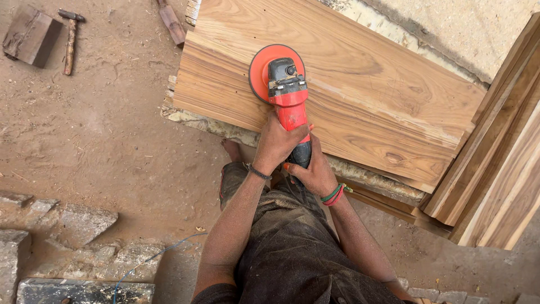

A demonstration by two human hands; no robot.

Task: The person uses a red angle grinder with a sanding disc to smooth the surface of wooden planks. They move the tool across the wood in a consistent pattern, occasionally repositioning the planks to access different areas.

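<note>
Two tools lie far left on the dirt: a wood block [31,35] and hammer [70,40]. Centre, the left hand [277,144] and right hand [315,169] are both wrapped tight around a red sander [284,84], its disc flat on the plank [365,84]. Boards [500,163] lean at right.

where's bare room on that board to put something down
Bare wood on the plank lies right of the red sander, toward the stacked boards. The dirt floor below the hammer is bare. Crowded where left hand and right hand grip.
</note>
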